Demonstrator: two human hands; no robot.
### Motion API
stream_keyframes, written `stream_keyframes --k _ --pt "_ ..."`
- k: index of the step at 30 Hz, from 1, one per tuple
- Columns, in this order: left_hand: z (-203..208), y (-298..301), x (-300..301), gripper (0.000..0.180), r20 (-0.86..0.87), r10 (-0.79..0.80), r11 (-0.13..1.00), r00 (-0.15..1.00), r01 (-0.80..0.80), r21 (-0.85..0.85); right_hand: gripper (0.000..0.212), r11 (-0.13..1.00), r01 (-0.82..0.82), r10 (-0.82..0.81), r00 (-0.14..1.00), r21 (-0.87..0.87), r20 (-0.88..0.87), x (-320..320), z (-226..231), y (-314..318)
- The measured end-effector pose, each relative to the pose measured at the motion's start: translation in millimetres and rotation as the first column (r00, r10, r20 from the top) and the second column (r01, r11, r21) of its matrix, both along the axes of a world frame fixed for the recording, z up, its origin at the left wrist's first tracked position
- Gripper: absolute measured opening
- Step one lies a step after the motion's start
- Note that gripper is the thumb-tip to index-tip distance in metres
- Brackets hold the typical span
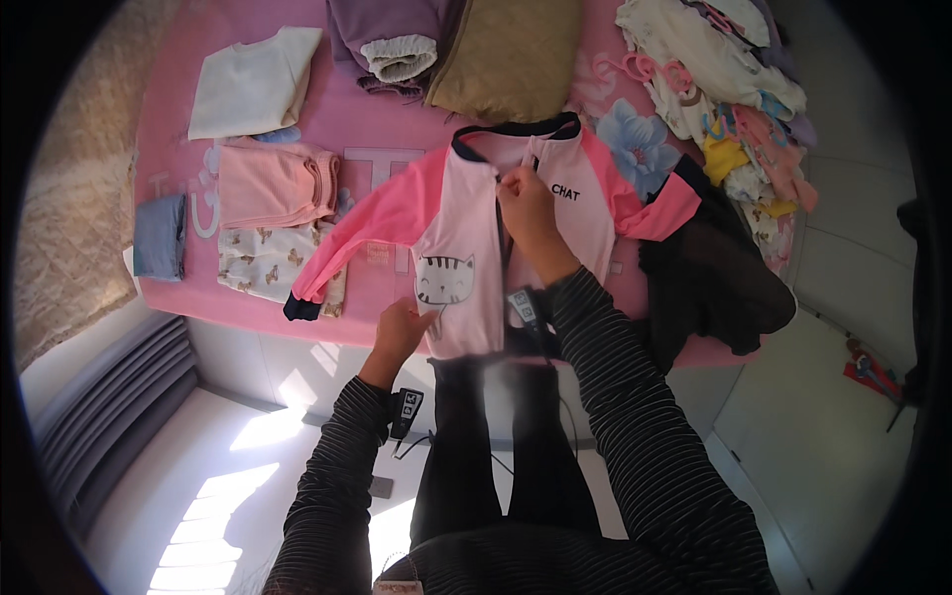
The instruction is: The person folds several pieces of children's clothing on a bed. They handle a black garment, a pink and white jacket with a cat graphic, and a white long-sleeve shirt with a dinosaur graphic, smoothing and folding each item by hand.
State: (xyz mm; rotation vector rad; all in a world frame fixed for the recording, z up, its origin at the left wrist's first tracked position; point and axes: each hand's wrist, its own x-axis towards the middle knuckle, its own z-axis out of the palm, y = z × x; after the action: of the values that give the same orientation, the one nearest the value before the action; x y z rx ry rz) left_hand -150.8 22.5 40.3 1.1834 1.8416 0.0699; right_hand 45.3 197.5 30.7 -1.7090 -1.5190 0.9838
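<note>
A child's zip-up jacket (476, 218) lies front up at the bed's near edge. Its body is pale pink, its sleeves are bright pink, and the collar and cuffs are dark; a cat face is printed low on the left front. My right hand (531, 208) is closed in a pinch on the zip edge just below the collar. The two fronts hang apart along the dark zip. At the jacket's lower left side, my left hand (399, 332) has its fingers curled on the side edge near the hem.
Folded on the left are a white top (253, 84), pink trousers (273, 183), bear-print clothing (260, 260) and blue denim (159, 238). Purple (357, 25) and olive garments (511, 59) lie behind. Right are a black garment (714, 273) and a heap of clothes with hangers (734, 89).
</note>
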Motion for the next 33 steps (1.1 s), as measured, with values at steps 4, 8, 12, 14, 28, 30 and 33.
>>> stream_keyframes --k 4,8,12,14,28,30,33 --pt "-10 -7 6 0.033 0.048 0.168 0.966 0.985 -0.174 0.192 0.005 0.967 0.161 -0.174 0.984 0.198 0.049 17 -8 21" --pt "-15 -29 17 0.036 0.131 0.359 0.929 0.924 -0.367 0.042 0.012 0.97 0.061 -0.117 0.966 -0.236 -0.23 48 -16 -1" --pt "0 -55 37 0.043 0.404 0.713 0.701 0.573 -0.568 -0.431 0.014 0.88 0.19 -0.367 0.854 -0.435 -0.369 82 -3 -75" --pt "7 -67 50 0.039 0.43 0.703 0.711 0.567 -0.546 -0.443 0.016 0.761 0.217 -0.492 0.807 -0.612 -0.325 94 9 -124" --pt "7 -52 32 0.018 0.47 0.688 0.723 0.553 -0.466 -0.509 0.019 0.361 0.105 -0.933 0.045 -0.927 -0.358 48 4 -247" --pt "9 -53 33 0.019 0.471 0.679 0.726 0.564 -0.421 -0.544 0.017 0.311 0.343 -0.946 0.2 -0.886 -0.255 53 4 -249" --pt "11 -58 34 0.02 0.408 0.674 0.712 0.616 -0.394 -0.581 0.015 0.32 0.563 -0.927 0.353 -0.762 -0.128 73 4 -252"
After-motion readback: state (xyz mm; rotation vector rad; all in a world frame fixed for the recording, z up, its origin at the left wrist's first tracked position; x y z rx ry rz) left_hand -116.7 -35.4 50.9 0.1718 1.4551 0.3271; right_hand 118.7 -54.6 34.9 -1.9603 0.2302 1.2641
